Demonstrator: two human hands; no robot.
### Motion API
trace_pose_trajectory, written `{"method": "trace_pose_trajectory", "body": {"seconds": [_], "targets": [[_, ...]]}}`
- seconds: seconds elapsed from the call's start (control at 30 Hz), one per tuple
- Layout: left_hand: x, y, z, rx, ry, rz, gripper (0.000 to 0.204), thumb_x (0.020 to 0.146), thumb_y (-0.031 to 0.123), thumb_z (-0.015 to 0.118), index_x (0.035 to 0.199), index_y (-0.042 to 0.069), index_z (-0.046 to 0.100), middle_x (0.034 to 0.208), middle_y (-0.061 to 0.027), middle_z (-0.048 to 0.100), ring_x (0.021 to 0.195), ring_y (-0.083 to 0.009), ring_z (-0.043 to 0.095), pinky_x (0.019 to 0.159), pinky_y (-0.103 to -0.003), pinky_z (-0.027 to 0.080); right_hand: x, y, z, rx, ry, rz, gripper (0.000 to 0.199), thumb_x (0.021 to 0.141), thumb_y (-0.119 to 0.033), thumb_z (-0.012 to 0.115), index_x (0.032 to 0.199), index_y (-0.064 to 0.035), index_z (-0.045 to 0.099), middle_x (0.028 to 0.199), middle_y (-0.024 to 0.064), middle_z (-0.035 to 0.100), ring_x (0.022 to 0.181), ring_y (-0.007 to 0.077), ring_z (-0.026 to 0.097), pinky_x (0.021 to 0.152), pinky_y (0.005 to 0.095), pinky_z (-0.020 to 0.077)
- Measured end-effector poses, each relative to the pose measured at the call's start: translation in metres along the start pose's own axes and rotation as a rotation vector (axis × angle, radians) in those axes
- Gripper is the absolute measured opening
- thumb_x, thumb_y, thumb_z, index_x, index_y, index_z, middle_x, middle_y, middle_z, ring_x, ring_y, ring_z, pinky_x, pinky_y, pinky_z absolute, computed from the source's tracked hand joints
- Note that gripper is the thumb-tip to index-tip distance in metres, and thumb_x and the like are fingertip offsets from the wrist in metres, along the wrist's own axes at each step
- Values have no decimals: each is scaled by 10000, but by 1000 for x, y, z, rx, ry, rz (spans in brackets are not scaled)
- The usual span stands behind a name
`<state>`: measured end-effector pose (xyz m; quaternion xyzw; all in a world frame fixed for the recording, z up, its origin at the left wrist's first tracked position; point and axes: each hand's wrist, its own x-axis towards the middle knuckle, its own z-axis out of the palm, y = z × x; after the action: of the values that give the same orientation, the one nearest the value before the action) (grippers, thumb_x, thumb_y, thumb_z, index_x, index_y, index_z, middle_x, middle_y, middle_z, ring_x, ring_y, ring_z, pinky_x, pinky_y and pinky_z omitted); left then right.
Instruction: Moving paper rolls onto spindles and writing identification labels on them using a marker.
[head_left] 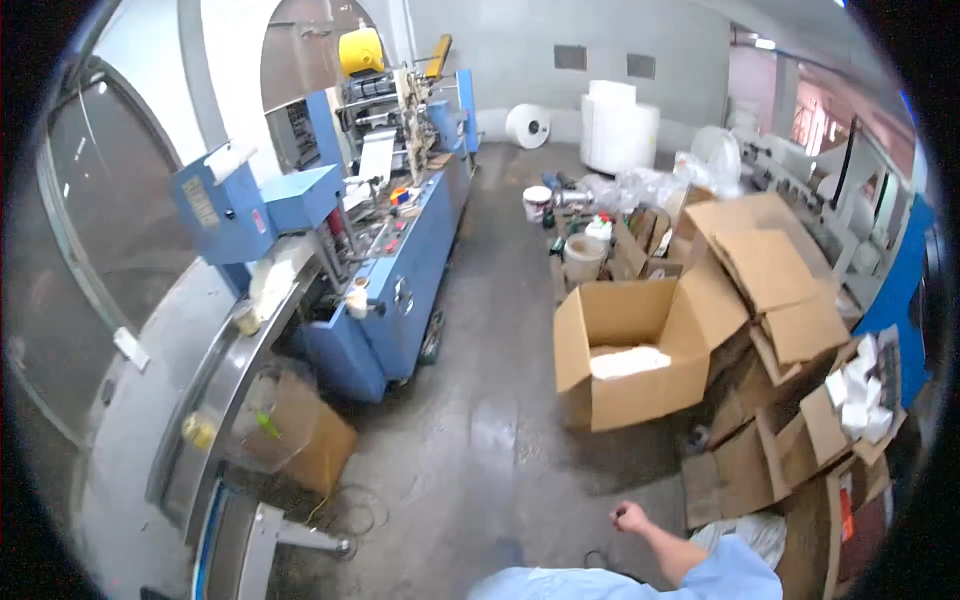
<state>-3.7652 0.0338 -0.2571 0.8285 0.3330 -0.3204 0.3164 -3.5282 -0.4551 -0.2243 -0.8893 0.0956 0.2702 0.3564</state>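
My right hand (630, 516) is low in the view, in front of my light blue clothing, with the forearm coming in from the right. Its fingers are curled closed; a small dark spot shows at them, and I cannot make out what, if anything, they hold. It touches nothing else that I can see. My left hand is outside the view. Ahead and to the right of the right hand stands an open cardboard box (640, 400) with white material (630, 362) inside.
A long blue machine (410, 300) and a metal conveyor (225, 385) run along the left. Flattened cardboard (770, 270), a carton of white pieces (858, 400) and buckets (583, 258) crowd the right. White rolls (620, 130) stand at the back wall. A cable (360, 510) lies on the floor.
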Motion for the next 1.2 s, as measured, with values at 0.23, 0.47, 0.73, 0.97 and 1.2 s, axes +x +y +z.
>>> {"method": "trace_pose_trajectory", "body": {"seconds": [0.23,0.47,0.73,0.97,1.2], "targets": [[191,106,-130,253,-90,354,465,802,409,617,881,-47,667,793,-184,681,718,-294,660,667,-401,522,59,-111,-37,315,18,121,255,847,-156,651,1031,2,574,761,88,644,558,168,622,500,318,519],[375,306,-277,-381,109,281,202,822,180,625,691,25,624,624,-67,611,528,-123,554,452,-282,428,209,-224,-68,644,132,102,296,905,-250,617,1090,-28,549,776,104,641,562,162,627,495,294,529],[415,423,-371,245,-59,403,347,778,290,630,849,-45,689,820,-208,690,862,-324,677,763,-396,529,444,-383,-152,729,97,18,303,941,-278,569,1111,-27,565,736,84,623,573,159,613,494,301,504],[512,537,-405,129,89,83,356,797,310,581,809,-31,682,812,-212,685,841,-336,671,750,-417,519,651,-491,-223,337,88,-200,363,866,-312,650,1097,-36,611,797,107,680,659,183,664,641,317,527],[683,681,-473,183,-12,177,347,804,300,564,785,-27,678,814,-222,681,807,-341,672,727,-426,515,784,-468,-271,37,74,189,376,817,-436,619,783,-66,677,825,99,702,771,249,678,718,378,531]]}}
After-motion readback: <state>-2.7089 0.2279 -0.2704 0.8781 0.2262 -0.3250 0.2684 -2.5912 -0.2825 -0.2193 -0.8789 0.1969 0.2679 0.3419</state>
